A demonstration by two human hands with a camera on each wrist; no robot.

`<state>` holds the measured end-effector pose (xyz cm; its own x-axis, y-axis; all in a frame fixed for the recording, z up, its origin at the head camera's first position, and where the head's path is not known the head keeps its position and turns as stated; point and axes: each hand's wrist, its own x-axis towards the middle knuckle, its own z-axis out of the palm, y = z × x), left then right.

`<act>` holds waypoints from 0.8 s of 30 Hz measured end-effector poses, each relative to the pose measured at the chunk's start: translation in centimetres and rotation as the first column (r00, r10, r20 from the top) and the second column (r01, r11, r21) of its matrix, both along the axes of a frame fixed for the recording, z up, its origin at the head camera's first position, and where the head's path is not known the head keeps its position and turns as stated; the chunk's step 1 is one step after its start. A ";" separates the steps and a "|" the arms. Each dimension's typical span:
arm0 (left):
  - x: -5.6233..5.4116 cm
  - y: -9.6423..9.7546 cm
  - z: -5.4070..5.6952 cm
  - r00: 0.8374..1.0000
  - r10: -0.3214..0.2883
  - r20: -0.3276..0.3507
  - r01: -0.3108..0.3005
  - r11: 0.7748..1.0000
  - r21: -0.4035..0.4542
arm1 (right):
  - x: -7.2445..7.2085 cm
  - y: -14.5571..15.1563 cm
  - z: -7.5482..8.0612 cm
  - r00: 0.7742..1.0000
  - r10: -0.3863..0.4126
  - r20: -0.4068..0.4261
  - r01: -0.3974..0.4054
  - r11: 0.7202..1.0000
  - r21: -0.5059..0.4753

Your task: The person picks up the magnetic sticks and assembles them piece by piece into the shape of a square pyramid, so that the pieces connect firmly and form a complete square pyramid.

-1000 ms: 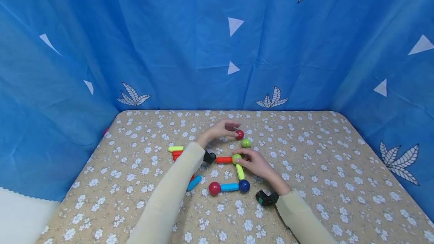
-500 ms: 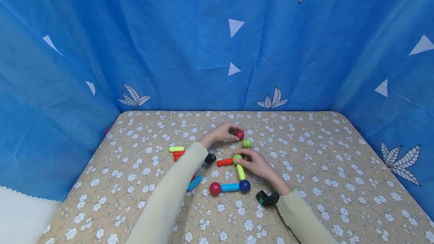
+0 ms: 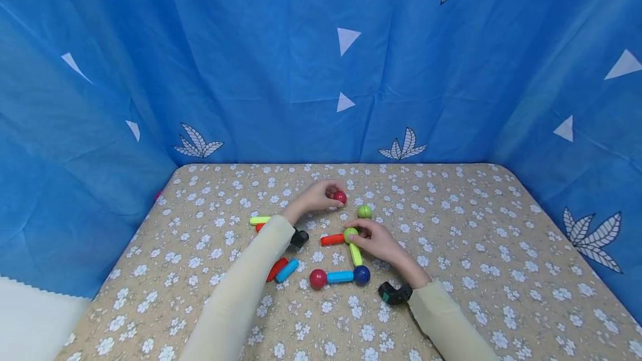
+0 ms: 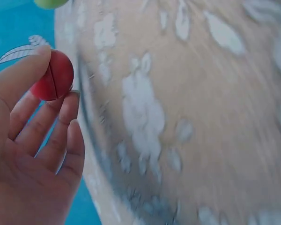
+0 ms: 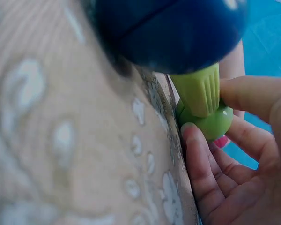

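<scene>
My left hand [image 3: 321, 195] pinches a red ball [image 4: 55, 76] between thumb and fingers, left of a loose green ball [image 3: 364, 211]. My right hand [image 3: 377, 240] holds another green ball [image 5: 210, 123], with its thumb and fingers around it. A red rod [image 3: 332, 239] reaches left from that held ball, and a yellow-green rod [image 3: 355, 255] runs from it toward a dark blue ball [image 3: 361, 275]. A light blue rod [image 3: 340, 277] links the blue ball to a second red ball [image 3: 317, 279], so the pieces form an open-sided shape.
Beside the left forearm lie a blue rod [image 3: 287, 271] and a red rod [image 3: 277, 269]. Farther back, a yellow-green rod [image 3: 259, 220] lies by more red, partly hidden behind the left sleeve. A flowered cloth [image 3: 451, 227] covers the table; a blue curtain [image 3: 281, 71] surrounds it.
My left hand has closed its fingers on the red ball behind the loose green one and carried it leftward. My right hand stays on its green ball; the attached red rod has tilted slightly.
</scene>
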<state>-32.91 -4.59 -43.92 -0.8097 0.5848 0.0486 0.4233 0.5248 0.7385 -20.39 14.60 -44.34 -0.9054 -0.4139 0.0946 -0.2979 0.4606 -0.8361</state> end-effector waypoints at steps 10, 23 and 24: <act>2.4 -3.0 2.5 0.995 0.082 0.064 -0.087 0.993 0.079 | -0.6 -0.8 -1.0 0.996 -0.036 -0.081 0.050 0.984 0.169; 8.8 -8.0 2.1 0.958 0.212 0.195 -0.251 0.946 0.205 | -0.5 -2.4 -1.2 0.987 -0.135 -0.093 0.154 0.956 0.249; 9.4 -8.3 1.8 0.957 0.211 0.200 -0.250 0.948 0.196 | -0.5 -2.5 -1.2 0.986 -0.139 -0.094 0.158 0.958 0.241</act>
<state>-23.56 -12.88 -42.12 -0.9281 0.3722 -0.0006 0.1643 0.4111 0.8967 -20.85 12.12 -45.49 -0.9527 -0.2942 0.0765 -0.2679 0.6937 -0.6686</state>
